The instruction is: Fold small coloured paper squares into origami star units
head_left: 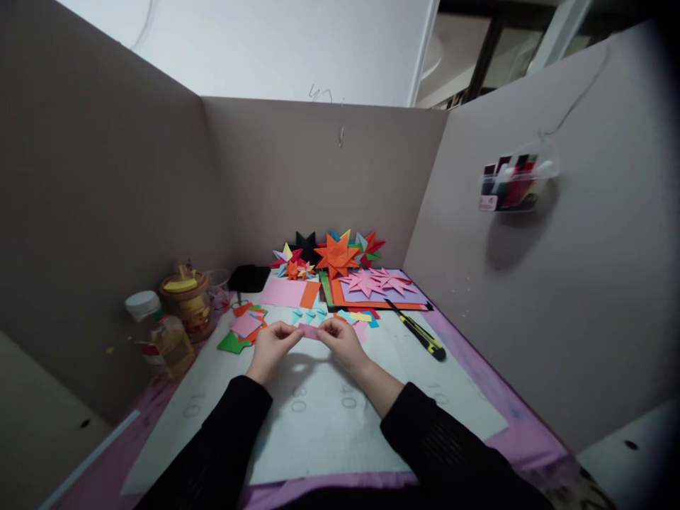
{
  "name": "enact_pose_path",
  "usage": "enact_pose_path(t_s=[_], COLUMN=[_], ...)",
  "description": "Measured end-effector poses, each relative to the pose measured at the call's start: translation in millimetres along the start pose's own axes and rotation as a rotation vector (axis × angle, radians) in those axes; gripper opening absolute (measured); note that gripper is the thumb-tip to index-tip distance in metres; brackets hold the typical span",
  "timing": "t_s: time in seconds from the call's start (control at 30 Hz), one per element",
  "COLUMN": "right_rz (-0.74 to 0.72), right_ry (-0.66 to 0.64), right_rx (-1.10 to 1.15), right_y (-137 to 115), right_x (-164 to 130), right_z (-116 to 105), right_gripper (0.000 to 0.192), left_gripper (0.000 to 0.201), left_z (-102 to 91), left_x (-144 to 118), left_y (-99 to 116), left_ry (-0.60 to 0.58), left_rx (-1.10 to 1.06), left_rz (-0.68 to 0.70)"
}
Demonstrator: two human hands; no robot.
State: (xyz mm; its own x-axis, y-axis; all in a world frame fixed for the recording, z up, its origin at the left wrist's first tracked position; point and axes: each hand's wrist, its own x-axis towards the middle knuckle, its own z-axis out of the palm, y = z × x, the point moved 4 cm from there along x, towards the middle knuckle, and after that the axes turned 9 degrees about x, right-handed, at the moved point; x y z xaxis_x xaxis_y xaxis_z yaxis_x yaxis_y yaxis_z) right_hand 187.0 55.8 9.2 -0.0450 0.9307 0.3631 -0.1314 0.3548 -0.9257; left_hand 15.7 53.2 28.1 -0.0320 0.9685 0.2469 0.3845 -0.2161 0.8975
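Both hands met over the near-middle of the white mat point(319, 418). The left hand point(270, 348) and the right hand point(340, 340) each pinched one end of a small pink paper piece point(309, 331), fingers closed on it, holding it just above the mat.

Judged step: folding or creasing the pink piece, apparently one unit of the folded stars beyond it. The fold itself was too small to make out.

Judged requirement for the next move: keep both pinches firm, line the edges up squarely, then press the crease flat against the mat.

Surroundings:
- Far of the hands: small cut pieces in teal, yellow and pink point(361, 319).
- Far middle: finished paper stars, including a large orange star point(336, 256) and pink stars point(377, 282) lying on stacked coloured sheets.
- Right of the hands: a yellow-and-black utility knife point(417, 331), well apart from the fingers.
- Left: a pile of coloured scraps point(245, 327), a jar with a yellow lid point(183, 297) and a bottle point(171, 343).
- Cardboard walls point(313, 177) enclosed the work area on three sides.
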Motion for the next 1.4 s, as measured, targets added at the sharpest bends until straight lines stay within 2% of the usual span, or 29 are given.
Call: enact_pose_path(t_s=[0.8, 0.93, 1.07, 1.2, 1.4], right_rz=[0.033, 0.026, 0.011, -0.017, -0.024], right_ry=[-0.023, -0.02, -0.017, -0.001, 0.02], right_rx=[0.01, 0.005, -0.027, -0.066, -0.107], right_y=[1.4, 1.0, 2.6, 3.2, -3.3], right_x=[-0.7, -1.2, -1.3, -0.1, 0.4], right_z=[2.4, 2.1, 1.1, -0.9, -1.6], right_gripper=[0.015, 0.013, 0.01, 0.008, 0.006], left_gripper=[0.028, 0.029, 0.032, 0.03, 0.021], left_z=[-2.9, -1.4, 3.1, 5.9, 9.3], left_x=[-0.6, 0.6, 4.3, 6.3, 0.0], left_y=[3.3, 2.0, -3.7, -7.6, -0.7], left_ry=[-0.001, -0.007, -0.099, -0.17, -0.249], left_rx=[0.037, -0.011, -0.052, 0.071, 0.246], left_rz=[0.019, 0.038, 0.056, 0.103, 0.147])
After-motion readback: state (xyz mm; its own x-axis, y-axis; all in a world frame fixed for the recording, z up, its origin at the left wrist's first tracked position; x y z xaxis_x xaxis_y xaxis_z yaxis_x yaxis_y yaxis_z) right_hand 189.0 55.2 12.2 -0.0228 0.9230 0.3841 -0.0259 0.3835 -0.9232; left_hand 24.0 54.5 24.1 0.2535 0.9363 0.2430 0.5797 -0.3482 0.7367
